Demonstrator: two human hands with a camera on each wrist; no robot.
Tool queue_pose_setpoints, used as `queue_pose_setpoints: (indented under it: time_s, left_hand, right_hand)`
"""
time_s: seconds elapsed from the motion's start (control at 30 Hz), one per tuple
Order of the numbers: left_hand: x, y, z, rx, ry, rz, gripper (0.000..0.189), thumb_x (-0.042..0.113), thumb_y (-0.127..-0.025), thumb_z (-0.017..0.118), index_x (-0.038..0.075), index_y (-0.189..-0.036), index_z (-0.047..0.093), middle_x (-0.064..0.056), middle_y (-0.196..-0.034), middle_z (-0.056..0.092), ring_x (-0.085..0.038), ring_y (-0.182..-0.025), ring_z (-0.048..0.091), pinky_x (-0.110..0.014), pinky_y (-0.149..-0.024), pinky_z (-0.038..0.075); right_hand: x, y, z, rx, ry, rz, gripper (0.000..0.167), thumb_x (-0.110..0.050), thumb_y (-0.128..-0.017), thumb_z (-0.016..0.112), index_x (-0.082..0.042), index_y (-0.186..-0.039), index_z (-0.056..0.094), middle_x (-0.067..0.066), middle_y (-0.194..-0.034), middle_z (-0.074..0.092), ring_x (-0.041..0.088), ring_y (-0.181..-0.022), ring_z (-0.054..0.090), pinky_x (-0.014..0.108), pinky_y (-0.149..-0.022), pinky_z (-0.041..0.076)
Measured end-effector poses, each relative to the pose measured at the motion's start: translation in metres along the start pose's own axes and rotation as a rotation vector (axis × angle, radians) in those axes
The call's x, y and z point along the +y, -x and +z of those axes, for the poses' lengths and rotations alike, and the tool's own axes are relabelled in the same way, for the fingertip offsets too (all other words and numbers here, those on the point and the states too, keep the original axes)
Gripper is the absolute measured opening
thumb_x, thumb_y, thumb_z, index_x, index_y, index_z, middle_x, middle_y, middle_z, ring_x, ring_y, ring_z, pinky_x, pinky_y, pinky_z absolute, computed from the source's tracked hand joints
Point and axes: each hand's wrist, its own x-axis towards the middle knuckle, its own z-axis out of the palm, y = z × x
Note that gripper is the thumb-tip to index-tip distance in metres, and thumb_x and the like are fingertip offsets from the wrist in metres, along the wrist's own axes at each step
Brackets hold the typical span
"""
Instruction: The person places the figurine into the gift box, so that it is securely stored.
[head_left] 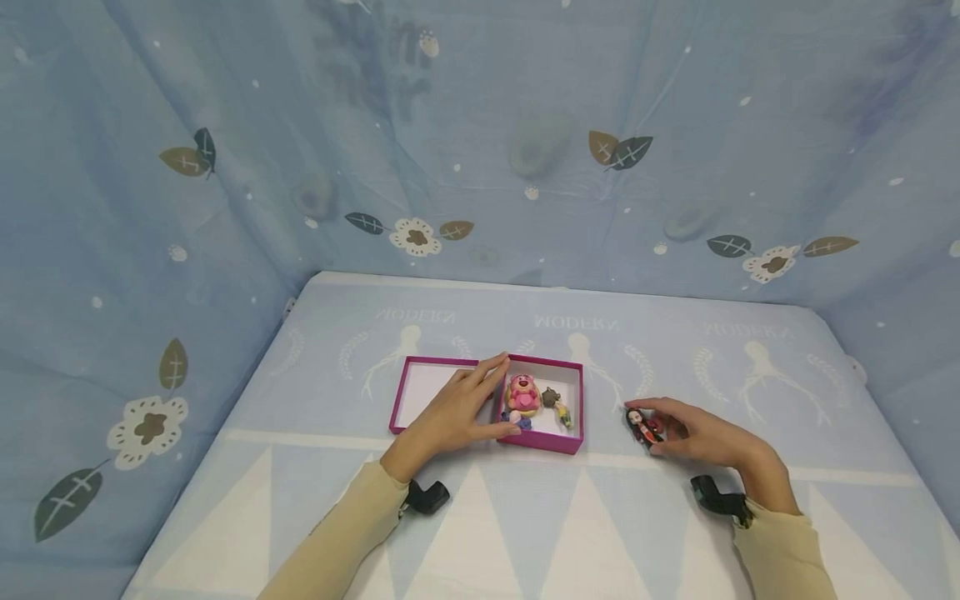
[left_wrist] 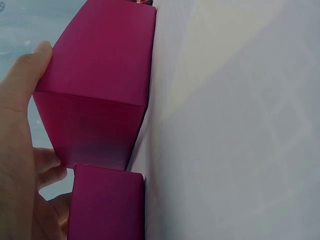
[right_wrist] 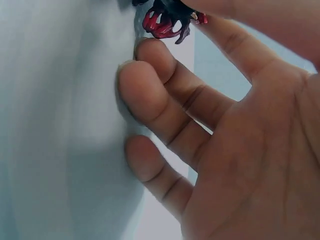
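Fingers (head_left: 660, 405) of the right hand (head_left: 703, 435) pinch a doll (head_left: 642, 426) while the left hand (head_left: 459, 408) grips a box (head_left: 540, 442) of toys (head_left: 523, 397).

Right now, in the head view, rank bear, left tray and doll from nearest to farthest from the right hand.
1. Doll: between the right hand's thumb and fingers.
2. Bear: left of the hand, inside the box.
3. Left tray: farthest left, beyond the box.

a black-and-red, dark-haired figurine (head_left: 643, 427), tilted, was right of an open magenta box (head_left: 542, 444), white inside, which held a pink bear (head_left: 522, 395) and smaller figurines (head_left: 563, 414).
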Motion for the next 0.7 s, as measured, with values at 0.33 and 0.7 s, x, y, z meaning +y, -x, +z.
queue_pose_setpoints:
  time_s: [0.33,0.7]
  left_hand:
    - [0.000,0.001,-0.001,0.015,0.000,0.004,0.097,0.066,-0.086,0.059,0.010,-0.157,0.022,-0.001,-0.164,0.021,-0.019,-0.140,0.041,-0.043,-0.112,0.035]
    - [0.000,0.000,0.000,0.015,0.002,0.010,0.097,0.065,-0.086,0.059,0.010,-0.157,0.022,0.000,-0.164,0.019,-0.019,-0.140,0.041,-0.043,-0.112,0.035]
  right_hand:
    - [-0.012,-0.007,-0.003,-0.027,0.091,0.043,0.062,-0.025,-0.087,0.075,-0.009,-0.142,0.049,0.002,-0.087,0.055,0.006,-0.070,0.048,0.023,-0.061,0.042]
    - [-0.020,-0.011,-0.003,0.055,0.109,0.002,0.066,-0.032,-0.086,0.076,-0.010,-0.142,0.050,-0.001,-0.098,0.061,0.006,-0.080,0.057,0.024,-0.070,0.050]
